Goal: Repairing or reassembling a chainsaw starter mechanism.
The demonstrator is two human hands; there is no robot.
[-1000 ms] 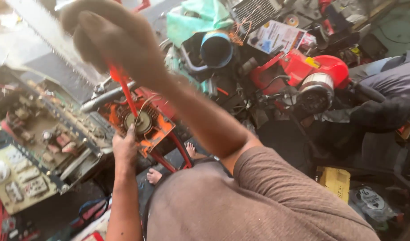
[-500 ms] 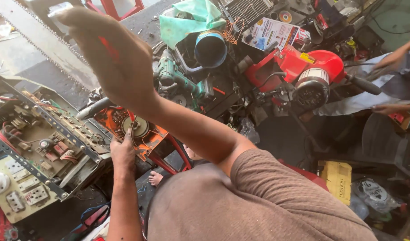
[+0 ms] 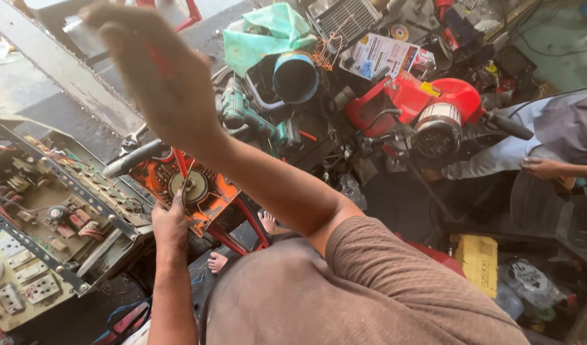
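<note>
My right hand [image 3: 159,76] is raised close to the camera and blurred, with its back towards me. It is shut on a red-handled tool [image 3: 181,163] whose shaft runs down to the round metal hub [image 3: 191,185] of an orange chainsaw body [image 3: 217,195]. Below it, my left hand [image 3: 169,223] rests on the near edge of that orange casing, fingers pressed on it. The saw's long bar with its chain [image 3: 63,70] stretches away to the upper left.
An opened metal case of circuit boards and wiring [image 3: 44,211] lies at the left. Behind the saw are a green power tool [image 3: 252,121], a red motor unit [image 3: 434,108] and cluttered parts. Another person's hand [image 3: 542,167] shows at right. A yellow box [image 3: 475,255] lies on the floor.
My right hand stays raised with the tool on the hub while the view shifts slightly. My left hand keeps its place. The other person's arm has come further into view at right.
</note>
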